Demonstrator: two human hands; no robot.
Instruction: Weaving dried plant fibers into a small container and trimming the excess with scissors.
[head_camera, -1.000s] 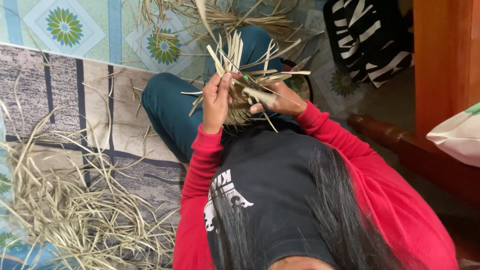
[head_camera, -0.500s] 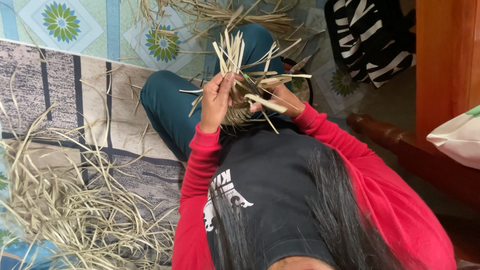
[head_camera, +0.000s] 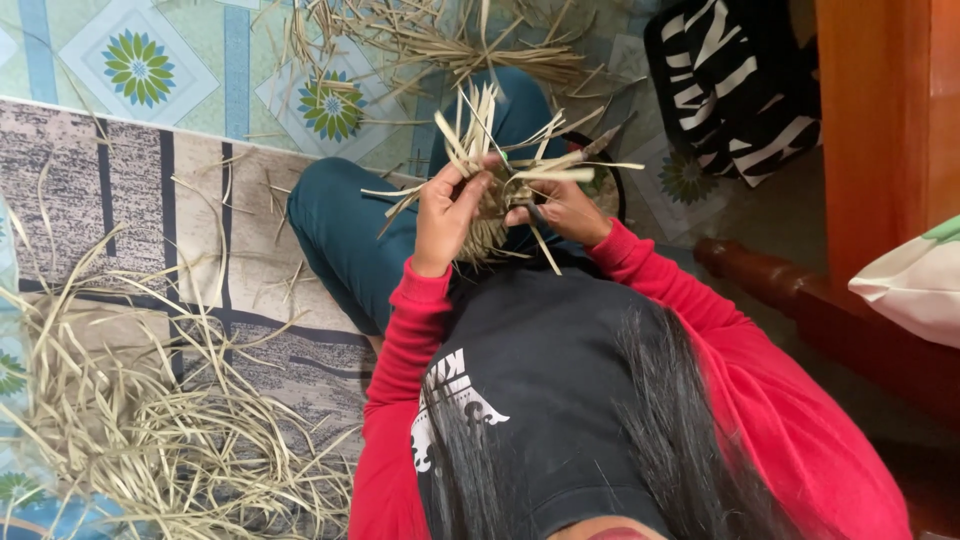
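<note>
I sit on the floor with legs in teal trousers (head_camera: 340, 225) and red sleeves. Both hands hold a small woven piece of dried leaf strips (head_camera: 490, 205) over my lap; many loose strip ends stick up and out from it. My left hand (head_camera: 447, 212) grips its left side, thumb and fingers pinching the strips near the top. My right hand (head_camera: 566, 210) holds its right side and pinches a flat pale strip (head_camera: 555, 174) that lies sideways across the piece. Something small and dark shows under the right fingers; I cannot tell what it is.
A big loose pile of dried strips (head_camera: 130, 420) lies on the patterned mat (head_camera: 120, 180) at the left. More strips (head_camera: 450, 40) lie beyond my knees on the tiled floor. A black-and-white striped bag (head_camera: 740, 80), orange wooden furniture (head_camera: 880, 120) and a white bag (head_camera: 915, 285) stand at the right.
The flat strip in my right hand has swung from pointing down-right to lying level across the woven piece. My left fingers have shifted up onto the strips. Both hands stay on the piece.
</note>
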